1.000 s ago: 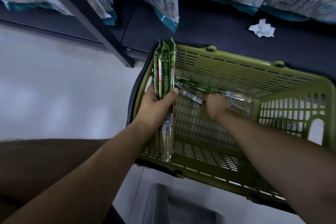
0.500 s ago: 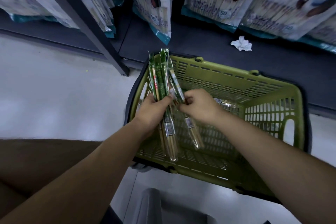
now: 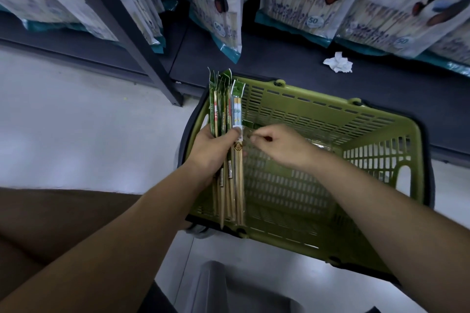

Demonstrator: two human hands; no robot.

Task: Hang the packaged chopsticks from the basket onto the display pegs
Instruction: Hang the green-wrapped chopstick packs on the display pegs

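Note:
My left hand (image 3: 211,147) grips a bundle of several green packaged chopsticks (image 3: 223,109), held upright over the left end of the olive green basket (image 3: 318,109). The packs' hanging tabs point up and the stick tips reach down near the basket floor. My right hand (image 3: 279,147) hovers just right of the bundle with loosely curled fingers and nothing visibly in it. A clear-wrapped pack (image 3: 319,146) lies on the basket floor, partly hidden behind my right wrist. No display pegs are in view.
The basket stands on the pale floor against a dark base shelf. Large panda-printed bags (image 3: 216,7) hang above it. A slanted dark shelf post (image 3: 142,53) rises on the left. Crumpled white paper (image 3: 338,61) lies on the shelf. A grey object (image 3: 216,287) sits by my legs.
My right hand picked a pack out of the basket, carried it left to the bundle, and let go. The bundle in my left hand now holds that extra pack.

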